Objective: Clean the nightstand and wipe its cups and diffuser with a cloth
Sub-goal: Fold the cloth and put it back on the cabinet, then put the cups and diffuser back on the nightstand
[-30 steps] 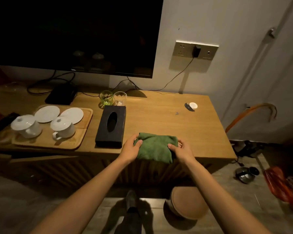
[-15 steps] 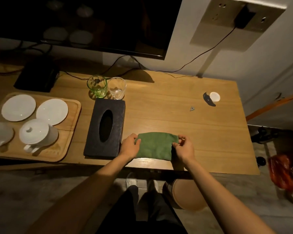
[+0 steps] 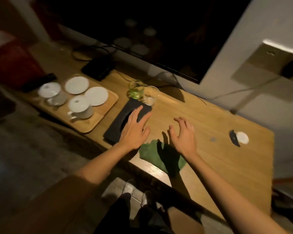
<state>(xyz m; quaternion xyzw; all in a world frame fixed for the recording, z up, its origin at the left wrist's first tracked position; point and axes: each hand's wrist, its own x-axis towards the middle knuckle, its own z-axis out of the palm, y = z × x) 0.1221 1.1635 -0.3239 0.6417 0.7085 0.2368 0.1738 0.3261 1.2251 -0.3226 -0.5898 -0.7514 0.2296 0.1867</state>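
Note:
The folded green cloth (image 3: 161, 155) lies near the front edge of the wooden nightstand (image 3: 210, 154), free of both hands. My left hand (image 3: 135, 130) hovers open above the black tissue box (image 3: 125, 122), fingers spread. My right hand (image 3: 183, 135) hovers open above the wood just behind the cloth. A green glass (image 3: 135, 89) and a clear glass (image 3: 150, 97) stand behind the tissue box. Two white lidded cups (image 3: 79, 107) (image 3: 52, 93) and two white saucers (image 3: 96, 96) sit on a wooden tray (image 3: 108, 108) at the left.
A dark TV screen (image 3: 142, 31) hangs over the back of the nightstand, with cables and a black box (image 3: 98, 68) under it. A small white disc with a dark piece (image 3: 241, 137) lies at the right. A wall socket plate (image 3: 267, 63) is at upper right.
Both hands let go of the green cloth and moved forward over the nightstand, the left one over the tissue box. The view tilted and swung left.

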